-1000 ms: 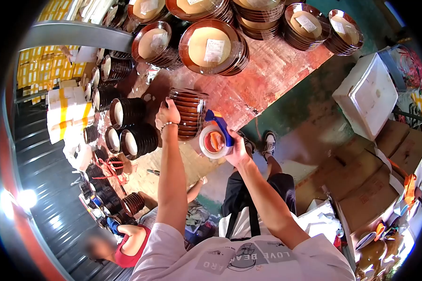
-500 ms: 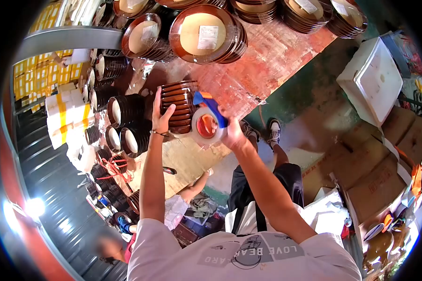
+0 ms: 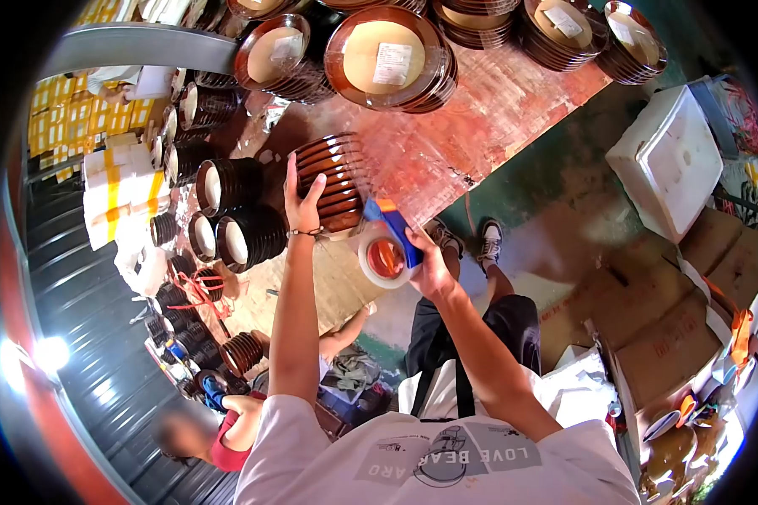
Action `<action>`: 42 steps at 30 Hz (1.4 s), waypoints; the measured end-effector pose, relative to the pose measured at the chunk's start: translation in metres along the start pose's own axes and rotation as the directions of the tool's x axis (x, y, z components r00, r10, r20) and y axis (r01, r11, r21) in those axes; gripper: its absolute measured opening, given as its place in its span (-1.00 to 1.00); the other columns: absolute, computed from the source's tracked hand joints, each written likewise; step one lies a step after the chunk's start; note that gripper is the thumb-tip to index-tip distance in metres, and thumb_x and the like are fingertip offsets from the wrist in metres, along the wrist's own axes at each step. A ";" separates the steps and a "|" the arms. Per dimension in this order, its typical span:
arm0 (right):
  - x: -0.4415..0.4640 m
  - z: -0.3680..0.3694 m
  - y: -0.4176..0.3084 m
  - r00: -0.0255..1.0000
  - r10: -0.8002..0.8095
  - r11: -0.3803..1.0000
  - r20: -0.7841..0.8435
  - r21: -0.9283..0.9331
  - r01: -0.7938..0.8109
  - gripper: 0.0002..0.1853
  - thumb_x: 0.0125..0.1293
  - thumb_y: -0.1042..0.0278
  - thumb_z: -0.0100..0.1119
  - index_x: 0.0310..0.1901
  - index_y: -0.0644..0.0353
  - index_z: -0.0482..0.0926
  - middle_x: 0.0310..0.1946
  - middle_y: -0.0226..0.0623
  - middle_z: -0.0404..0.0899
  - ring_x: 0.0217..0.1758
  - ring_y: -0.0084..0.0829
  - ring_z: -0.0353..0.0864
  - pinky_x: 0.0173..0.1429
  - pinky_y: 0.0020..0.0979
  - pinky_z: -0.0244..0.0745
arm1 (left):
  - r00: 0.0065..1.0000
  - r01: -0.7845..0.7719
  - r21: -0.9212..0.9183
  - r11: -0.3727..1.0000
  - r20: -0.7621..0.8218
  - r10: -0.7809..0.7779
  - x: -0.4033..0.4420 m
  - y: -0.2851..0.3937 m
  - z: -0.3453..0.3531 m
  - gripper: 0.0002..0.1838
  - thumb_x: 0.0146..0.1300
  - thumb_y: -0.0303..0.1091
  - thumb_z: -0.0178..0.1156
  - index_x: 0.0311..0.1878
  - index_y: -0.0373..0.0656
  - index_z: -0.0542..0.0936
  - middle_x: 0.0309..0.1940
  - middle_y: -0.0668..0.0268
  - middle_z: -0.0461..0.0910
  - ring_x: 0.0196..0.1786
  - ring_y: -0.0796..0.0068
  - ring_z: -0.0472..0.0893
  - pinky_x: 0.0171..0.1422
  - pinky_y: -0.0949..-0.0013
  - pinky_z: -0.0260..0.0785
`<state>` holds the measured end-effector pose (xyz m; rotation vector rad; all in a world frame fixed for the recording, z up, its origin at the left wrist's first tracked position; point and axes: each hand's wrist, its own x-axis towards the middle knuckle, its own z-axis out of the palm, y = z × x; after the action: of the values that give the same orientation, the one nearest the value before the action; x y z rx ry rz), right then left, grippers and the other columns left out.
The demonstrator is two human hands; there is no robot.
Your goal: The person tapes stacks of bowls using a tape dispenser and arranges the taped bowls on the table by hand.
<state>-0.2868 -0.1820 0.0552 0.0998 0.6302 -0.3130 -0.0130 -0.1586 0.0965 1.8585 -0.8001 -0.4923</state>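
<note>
A stack of brown glossy dishes (image 3: 332, 181) stands on edge on the worktable, side by side. My left hand (image 3: 303, 199) rests against its near left side, with thumb and fingers apart. My right hand (image 3: 430, 267) is closed round the blue handle of a tape dispenser (image 3: 396, 234), which holds a roll of clear tape (image 3: 385, 257). The dispenser's orange and blue head is just right of the stack's lower right side.
Stacks of labelled brown plates (image 3: 392, 63) line the table's (image 3: 514, 109) far side. Dark bowl stacks (image 3: 248, 238) stand at the left. Another person (image 3: 234, 433) is at the lower left. A white foam box (image 3: 669, 160) and cardboard (image 3: 665, 337) lie right.
My left hand's fingers have spread from their earlier grip at the stack's upper left. The dispenser has moved left towards the stack, then back right and slightly down.
</note>
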 end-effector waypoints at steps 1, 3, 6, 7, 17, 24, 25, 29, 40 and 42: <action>-0.006 -0.002 0.003 0.996 -0.015 1.000 0.089 0.021 0.013 -0.67 0.44 0.06 0.26 0.05 0.11 0.62 -0.23 -0.43 0.68 -0.32 -0.52 0.63 -0.22 -0.46 0.54 | 0.998 0.063 -0.185 0.981 -0.001 -0.064 -0.002 0.004 0.002 -0.17 0.31 -0.25 0.39 0.58 -0.17 0.24 0.43 0.15 0.39 0.40 0.27 0.42 0.52 0.23 0.22; -0.017 -0.012 0.016 0.999 -0.005 1.000 0.051 0.007 0.004 -0.66 0.47 0.04 0.22 0.04 0.14 0.60 -0.30 -0.41 0.66 -0.41 -0.52 0.59 -0.28 -0.46 0.52 | 0.992 0.081 -0.241 0.967 -0.078 -0.102 -0.008 -0.011 -0.005 -0.19 0.35 -0.30 0.35 0.60 -0.17 0.20 0.38 0.20 0.43 0.35 0.32 0.46 0.48 0.27 0.26; -0.023 -0.034 0.039 0.999 -0.020 0.997 0.042 -0.073 0.023 -0.66 0.50 0.04 0.17 0.01 0.16 0.60 -0.31 -0.40 0.66 -0.33 -0.53 0.61 -0.19 -0.49 0.48 | 0.962 0.128 -0.344 0.930 -0.183 -0.201 -0.018 -0.018 -0.009 -0.17 0.39 -0.22 0.31 0.62 -0.16 0.15 0.39 0.17 0.42 0.35 0.29 0.46 0.49 0.26 0.24; -0.018 -0.045 0.047 0.998 -0.036 0.991 0.047 -0.127 0.042 -0.65 0.50 0.03 0.16 0.00 0.19 0.61 -0.31 -0.39 0.66 -0.31 -0.53 0.62 -0.18 -0.49 0.46 | 0.966 0.113 -0.396 0.911 -0.171 -0.194 -0.019 -0.030 -0.016 -0.16 0.39 -0.21 0.31 0.63 -0.16 0.14 0.40 0.16 0.41 0.36 0.29 0.45 0.50 0.26 0.24; -0.027 -0.091 0.078 0.999 0.020 0.843 0.046 -0.538 0.008 -0.52 0.46 -0.08 0.20 -0.07 0.28 0.69 -0.37 -0.42 0.65 -0.34 -0.58 0.57 -0.20 -0.51 0.39 | 0.949 0.134 -0.352 0.926 -0.225 -0.222 -0.024 -0.026 -0.019 -0.13 0.38 -0.13 0.32 0.63 -0.16 0.14 0.47 0.17 0.34 0.44 0.28 0.37 0.56 0.28 0.14; -0.009 -0.072 0.050 0.980 0.090 0.789 -0.180 -0.587 -0.180 -0.55 0.41 0.06 0.29 0.04 0.35 0.66 -0.20 -0.29 0.73 -0.26 -0.51 0.68 -0.07 -0.50 0.52 | 0.949 0.126 -0.409 0.904 -0.216 -0.230 -0.025 -0.031 -0.021 -0.14 0.38 -0.16 0.31 0.63 -0.16 0.14 0.45 0.17 0.35 0.42 0.28 0.39 0.54 0.26 0.18; -0.003 -0.061 0.048 0.988 0.052 0.786 -0.146 -0.604 -0.131 -0.54 0.41 0.13 0.29 0.16 0.34 0.60 -0.03 -0.25 0.71 -0.06 -0.42 0.68 0.09 -0.41 0.52 | 0.948 0.128 -0.412 0.902 -0.217 -0.234 -0.025 -0.031 -0.021 -0.14 0.38 -0.16 0.31 0.63 -0.16 0.14 0.45 0.17 0.35 0.42 0.28 0.39 0.54 0.26 0.18; 0.043 -0.035 0.064 0.969 0.026 0.656 -0.246 -0.727 -0.202 -0.51 0.42 0.17 0.25 0.25 0.31 0.55 0.09 -0.17 0.68 0.11 -0.30 0.63 0.22 -0.31 0.45 | 0.953 0.098 -0.428 0.899 -0.220 -0.208 -0.025 -0.021 -0.016 -0.17 0.39 -0.23 0.28 0.62 -0.21 0.14 0.39 0.18 0.42 0.36 0.31 0.44 0.51 0.27 0.23; 0.029 0.026 0.172 0.984 -0.076 -0.320 -0.163 -0.930 -0.179 -0.35 0.40 -0.22 -0.07 -0.45 0.23 0.75 -0.52 -0.04 0.70 -0.35 -0.09 0.76 -0.17 -0.16 0.60 | 0.955 0.140 -0.376 0.916 -0.195 -0.226 -0.019 -0.004 -0.004 -0.17 0.36 -0.28 0.31 0.61 -0.21 0.16 0.36 0.16 0.44 0.31 0.33 0.47 0.45 0.30 0.29; 0.016 0.015 0.170 0.911 0.239 0.050 -0.335 -0.933 -0.356 -0.32 0.38 -0.29 0.04 -0.43 0.31 0.71 -0.47 -0.03 0.69 -0.47 -0.18 0.69 -0.29 -0.19 0.54 | 0.953 0.114 -0.351 0.929 -0.226 -0.202 -0.015 -0.006 -0.001 -0.18 0.35 -0.32 0.32 0.60 -0.21 0.19 0.36 0.16 0.44 0.30 0.35 0.48 0.44 0.32 0.29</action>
<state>-0.2121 -0.0272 0.0572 -1.1269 0.7835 0.6328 -0.0209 -0.1450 0.0912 1.6314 -0.3632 -0.4441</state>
